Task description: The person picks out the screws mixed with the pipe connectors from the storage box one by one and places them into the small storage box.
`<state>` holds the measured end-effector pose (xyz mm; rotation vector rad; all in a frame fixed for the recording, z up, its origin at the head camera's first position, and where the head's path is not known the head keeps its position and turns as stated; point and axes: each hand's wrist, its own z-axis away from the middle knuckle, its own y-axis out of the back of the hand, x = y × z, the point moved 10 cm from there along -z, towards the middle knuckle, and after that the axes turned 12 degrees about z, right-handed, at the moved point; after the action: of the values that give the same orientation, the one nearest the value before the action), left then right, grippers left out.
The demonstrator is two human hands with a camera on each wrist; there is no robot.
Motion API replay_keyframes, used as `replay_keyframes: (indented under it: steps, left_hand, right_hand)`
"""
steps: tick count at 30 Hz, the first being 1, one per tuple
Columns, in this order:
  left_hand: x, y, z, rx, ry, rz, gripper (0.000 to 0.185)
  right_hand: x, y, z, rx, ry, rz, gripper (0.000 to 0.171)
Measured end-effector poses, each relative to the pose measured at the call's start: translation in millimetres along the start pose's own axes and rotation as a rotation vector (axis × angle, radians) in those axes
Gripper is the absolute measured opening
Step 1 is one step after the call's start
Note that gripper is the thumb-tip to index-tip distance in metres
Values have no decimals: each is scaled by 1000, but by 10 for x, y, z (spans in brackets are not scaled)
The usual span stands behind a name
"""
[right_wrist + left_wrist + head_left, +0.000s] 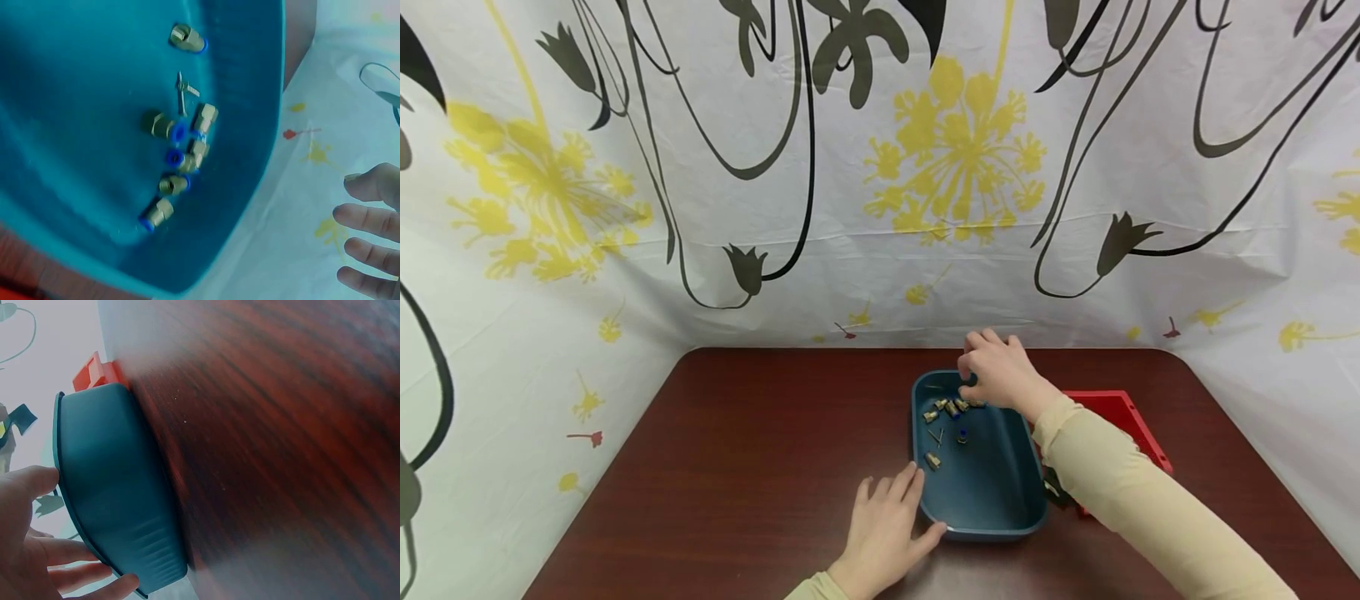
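A teal-blue tray lies on the table with several brass push-in fittings with blue collars inside. The right wrist view shows them grouped near one end, with one fitting apart and two small screws crossing. My left hand touches the tray's near left rim, its fingers extended and spread; the left wrist view shows thumb and fingers along the rim. My right hand hovers over the far right end of the tray. Its fingers are loosely bent and apart, with nothing visible between them.
Right of the tray stands a red bin, partly hidden by the right forearm. A dark object shows between tray and forearm, too covered to identify. Behind the brown table hangs a patterned white cloth.
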<state>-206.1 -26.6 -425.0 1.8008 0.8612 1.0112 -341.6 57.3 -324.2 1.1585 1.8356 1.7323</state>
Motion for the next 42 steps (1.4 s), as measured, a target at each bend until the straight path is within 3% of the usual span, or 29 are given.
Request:
replay_keyframes:
  steps: [13,31,42]
  left_hand:
    - [-2,-6,2,-12,6,-2,64]
    - [14,29,14,46,-33,-22,65]
    - [-13,-7,5,0,-6,8,65]
  right_hand:
    - [-270,-356,-172,-106,-2,-58,18]
    - [-428,-751,-224,-196,-20,-128,22]
    - [-476,-987,-239,-238,-36,-112,23]
